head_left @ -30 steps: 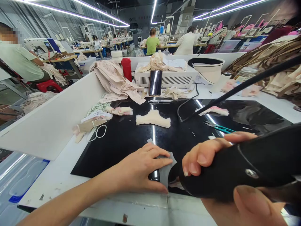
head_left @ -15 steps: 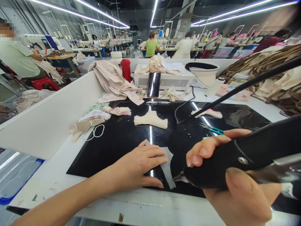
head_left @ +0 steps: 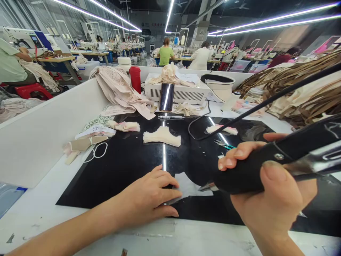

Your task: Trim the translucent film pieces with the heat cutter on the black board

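Note:
On the black mat (head_left: 128,167), a small pale translucent cloth piece (head_left: 189,185) lies near the front edge. My left hand (head_left: 157,193) rests on its left part, fingers spread and lying flat. My right hand (head_left: 277,192) is wrapped round a thick black handheld tool (head_left: 247,174) with a cord. The tool's pointed metal tip (head_left: 207,187) is at the cloth's right end; whether it touches cannot be told. A stack of cream cut pieces (head_left: 162,136) sits farther back on the mat.
Teal-handled scissors (head_left: 225,144) lie beyond my right hand. A black cord (head_left: 255,106) crosses the right side. Behind the mat are a phone (head_left: 166,96), a white vented box (head_left: 186,93), a red bottle (head_left: 135,79) and fabric heaps. People sit at distant machines.
The cloth piece has turned, its right end now pointing rightward. The tool tip has moved up to that end. My left hand has shifted slightly left and down. The whole view has shifted.

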{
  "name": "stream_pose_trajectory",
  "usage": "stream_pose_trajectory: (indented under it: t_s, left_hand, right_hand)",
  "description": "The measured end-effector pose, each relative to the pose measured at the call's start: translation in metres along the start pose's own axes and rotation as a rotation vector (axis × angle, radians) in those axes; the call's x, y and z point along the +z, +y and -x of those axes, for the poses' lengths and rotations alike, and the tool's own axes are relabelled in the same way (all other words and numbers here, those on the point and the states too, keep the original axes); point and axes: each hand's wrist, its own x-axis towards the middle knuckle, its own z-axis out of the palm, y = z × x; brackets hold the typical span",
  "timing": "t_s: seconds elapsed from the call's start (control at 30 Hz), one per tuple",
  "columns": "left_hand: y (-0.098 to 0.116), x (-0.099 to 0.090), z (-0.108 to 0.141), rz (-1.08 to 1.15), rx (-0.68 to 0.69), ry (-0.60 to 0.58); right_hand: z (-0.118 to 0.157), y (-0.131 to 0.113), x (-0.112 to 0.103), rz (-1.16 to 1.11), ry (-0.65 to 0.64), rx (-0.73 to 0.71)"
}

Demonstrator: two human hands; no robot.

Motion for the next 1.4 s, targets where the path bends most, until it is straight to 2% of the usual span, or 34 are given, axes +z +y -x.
stream_pose_trajectory:
  t_s: [0.13, 0.33, 0.53, 0.67, 0.83, 1.1, 1.4]
  left_hand:
    - [0.001, -0.001, 0.002, 0.007, -0.006, 0.011]
    - [0.002, 0.0, 0.0, 0.006, 0.0, 0.006]
    - [0.002, 0.002, 0.0, -0.011, 0.001, 0.029]
    - [0.001, 0.002, -0.001, 0.009, -0.01, 0.077]
    - [0.0, 0.0, -0.002, 0.06, -0.023, 0.01]
    - [0.005, -0.006, -0.005, 0.089, -0.068, -0.057]
    - [0.005, -0.009, -0.006, 0.098, -0.07, -0.095]
  right_hand:
    - [0.013, 0.003, 0.008, -0.055, -0.102, 0.016]
    - [0.022, 0.007, 0.003, -0.05, -0.204, 0.04]
    - [0.019, 0.01, 0.002, -0.014, -0.2, 0.03]
    - [0.013, 0.012, 0.005, -0.016, -0.141, 0.019]
    - [0.017, 0.005, 0.011, -0.081, -0.118, 0.05]
    - [0.032, 0.002, 0.008, -0.065, -0.226, 0.073]
    - [0.037, -0.003, 0.016, -0.106, -0.2, 0.095]
